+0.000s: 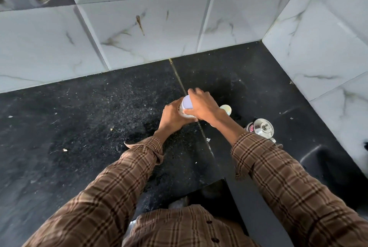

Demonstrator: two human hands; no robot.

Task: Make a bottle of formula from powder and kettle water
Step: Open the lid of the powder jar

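1. Left hand [171,114] curled round body of baby bottle [184,112], upright on dark stone surface [99,117], mid-scene by the slab seam. Prob. bracing it so it can't spin or tip.
2. Right hand [201,105] clamped over pale lilac cap [187,102] from above, fingers wrapped round top. Grip reads like twisting cap on/off; which way, can't tell.
3. Bottle contents mostly hidden by both hands; whitish at base, level unclear.
4. Small round pale-lidded container [226,110] just right of bottle, partly behind right wrist. Maybe formula powder, kept within reach; label not visible.
5. Steel kettle [261,129], lid knob up, nearer and further right, beside dark sink [326,169]. Parked off to side so as not to crowd bottle work.
6. Marble-look wall tiles [159,27] at far edge; crumbs/specks scattered on surface.
7. Risk: cap cross-threaded or loose = leaks when shaken. Firm hold w/ left needed while right turns.
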